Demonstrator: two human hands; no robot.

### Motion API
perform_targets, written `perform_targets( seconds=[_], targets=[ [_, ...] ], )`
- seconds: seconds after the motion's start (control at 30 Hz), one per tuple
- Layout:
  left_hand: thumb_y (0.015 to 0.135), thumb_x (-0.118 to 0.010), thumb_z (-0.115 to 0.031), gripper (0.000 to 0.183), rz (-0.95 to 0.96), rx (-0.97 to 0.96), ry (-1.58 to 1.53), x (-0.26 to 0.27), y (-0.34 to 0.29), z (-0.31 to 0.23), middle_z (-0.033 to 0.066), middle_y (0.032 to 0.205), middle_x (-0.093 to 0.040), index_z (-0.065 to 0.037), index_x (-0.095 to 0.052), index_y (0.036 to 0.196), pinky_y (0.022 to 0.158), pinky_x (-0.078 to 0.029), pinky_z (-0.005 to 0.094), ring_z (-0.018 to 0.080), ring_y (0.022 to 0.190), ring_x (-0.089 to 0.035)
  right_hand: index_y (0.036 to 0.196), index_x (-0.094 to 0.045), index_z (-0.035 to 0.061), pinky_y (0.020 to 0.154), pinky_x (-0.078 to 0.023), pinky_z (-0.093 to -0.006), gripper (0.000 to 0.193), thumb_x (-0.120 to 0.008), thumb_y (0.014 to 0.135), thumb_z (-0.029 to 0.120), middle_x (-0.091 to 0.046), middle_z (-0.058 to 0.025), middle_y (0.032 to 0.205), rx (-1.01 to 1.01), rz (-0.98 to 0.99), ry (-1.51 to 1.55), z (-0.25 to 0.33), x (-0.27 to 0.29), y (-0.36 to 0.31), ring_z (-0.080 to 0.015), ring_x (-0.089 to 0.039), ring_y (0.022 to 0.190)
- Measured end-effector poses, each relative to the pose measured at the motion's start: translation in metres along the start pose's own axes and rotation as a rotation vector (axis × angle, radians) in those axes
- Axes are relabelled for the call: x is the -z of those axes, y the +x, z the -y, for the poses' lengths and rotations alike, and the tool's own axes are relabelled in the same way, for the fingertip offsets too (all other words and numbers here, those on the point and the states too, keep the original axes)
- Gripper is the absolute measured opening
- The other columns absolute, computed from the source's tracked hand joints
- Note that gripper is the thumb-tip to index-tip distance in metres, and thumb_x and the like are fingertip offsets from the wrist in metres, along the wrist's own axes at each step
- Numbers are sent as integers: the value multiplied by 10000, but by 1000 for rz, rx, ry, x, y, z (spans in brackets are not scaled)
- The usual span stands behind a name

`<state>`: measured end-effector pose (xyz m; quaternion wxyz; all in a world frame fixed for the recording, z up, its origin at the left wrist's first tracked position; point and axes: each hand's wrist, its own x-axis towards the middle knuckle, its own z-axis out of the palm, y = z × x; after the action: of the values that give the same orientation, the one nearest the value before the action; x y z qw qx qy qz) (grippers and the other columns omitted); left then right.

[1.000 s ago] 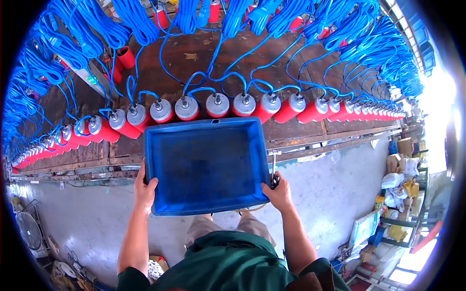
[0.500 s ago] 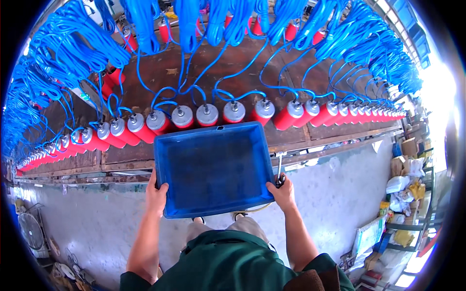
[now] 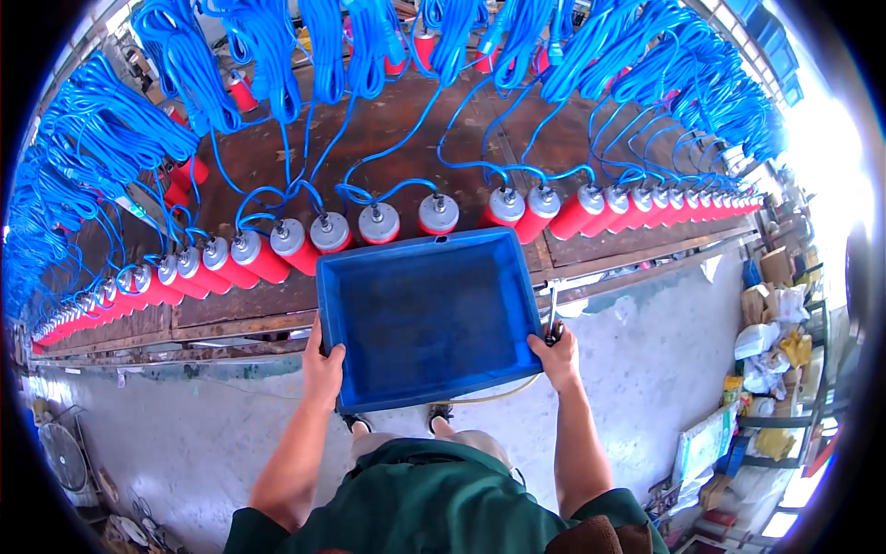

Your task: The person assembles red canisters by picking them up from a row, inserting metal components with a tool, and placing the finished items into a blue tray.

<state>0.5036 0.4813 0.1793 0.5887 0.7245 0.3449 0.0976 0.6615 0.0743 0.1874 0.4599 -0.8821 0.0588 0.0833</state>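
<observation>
A shallow blue plastic bin [image 3: 429,319], its inside dark and bare, is held level in front of my body. My left hand [image 3: 324,371] grips its left side, thumb over the rim and fingers beneath. At the opposite side my right hand [image 3: 557,358] clasps the rim the same way. Beside the right fingers is a slim metal tool [image 3: 553,300] with a dark lower part; whether the hand grips it too is hidden. Just beyond the bin's far edge stand red cylinders [image 3: 437,214] with grey metal tops, each joined to a blue cable [image 3: 388,159].
A long brown workbench [image 3: 277,157] carries the row of cylinders, with bundled blue cables [image 3: 268,55] along its far side. To the right, a rack [image 3: 780,422] is stacked with bags and boxes. A round fan [image 3: 63,457] stands at lower left. A thin hose [image 3: 498,395] trails near my feet.
The bin and both hands have shifted slightly right in the picture, while the workbench and cylinders appear moved left. Both hands keep their hold on the bin.
</observation>
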Motion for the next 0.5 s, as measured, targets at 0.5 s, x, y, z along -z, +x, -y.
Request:
perform_targets(
  seconds=[0.5],
  targets=[
    [934, -621, -78, 784, -37, -179, 144, -50, 1, -2, 251, 1362, -699, -129, -391, 1682, 1068, -520, 380, 323, 1188, -722, 978, -667, 43, 681, -492, -287, 171, -797, 891, 111, -641, -2, 837, 39, 35, 238, -53, 33, 28, -108, -565, 742]
  ],
)
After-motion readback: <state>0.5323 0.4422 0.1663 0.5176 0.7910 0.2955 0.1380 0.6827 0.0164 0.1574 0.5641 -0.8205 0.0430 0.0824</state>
